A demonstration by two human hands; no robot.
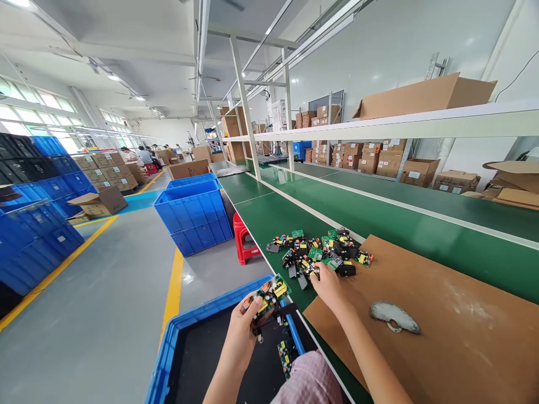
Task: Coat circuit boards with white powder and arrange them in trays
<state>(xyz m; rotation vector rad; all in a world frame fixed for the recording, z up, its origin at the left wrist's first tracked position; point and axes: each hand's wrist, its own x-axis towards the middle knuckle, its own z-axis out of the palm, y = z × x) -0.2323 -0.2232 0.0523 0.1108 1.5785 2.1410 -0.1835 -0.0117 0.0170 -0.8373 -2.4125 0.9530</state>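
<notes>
My left hand (244,325) is closed round a green circuit board (280,289) with yellow and black components, held above the blue bin (185,314). At the near edge of a heap of small circuit boards (315,253), my right hand (327,283) has its fingers pinched on a board at the heap's edge. The heap lies on the green bench (252,207). Inside the bin, on its black bottom, another circuit board (285,356) lies near the right wall.
A brown cardboard sheet (446,336) covers the bench at the right, with a grey curved metal piece (394,317) on it. Stacked blue crates (196,210) and a red stool (243,238) stand beyond the bin. A white shelf (379,128) runs above the bench.
</notes>
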